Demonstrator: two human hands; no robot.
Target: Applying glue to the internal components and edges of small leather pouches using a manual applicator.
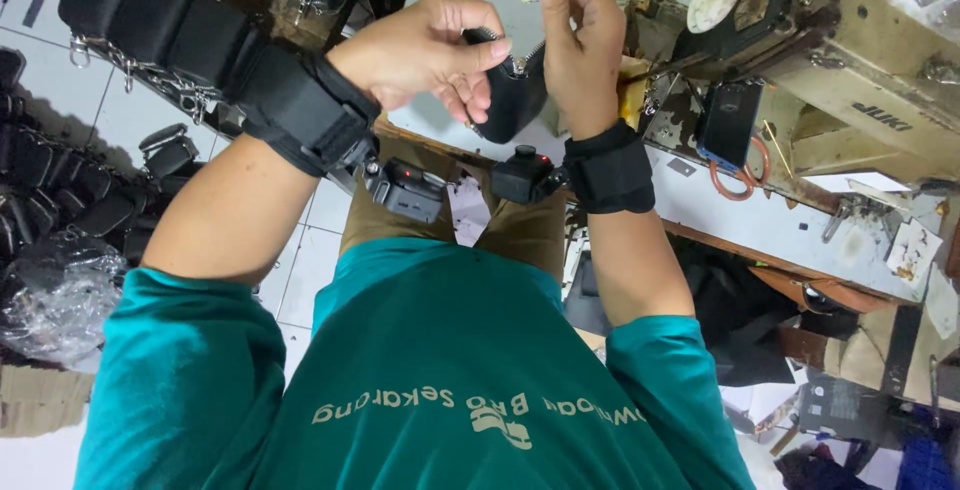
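A small black zippered pouch [515,95] hangs between both hands above the front edge of the sewing table [760,225]. My left hand [425,50] grips its left side, fingers curled around the zipper edge. My right hand [575,35] pinches the pouch's top right by the metal zipper, fingers closed. Both wrists wear black straps with small black devices [410,190] attached underneath. Most of the pouch is hidden behind my fingers.
An industrial sewing machine [850,60] stands at the right on the table, with a black phone [728,122] leaning below it. Several finished black pouches [150,20] with metal clips pile up at the left. A clear plastic bag [55,295] lies on the tiled floor.
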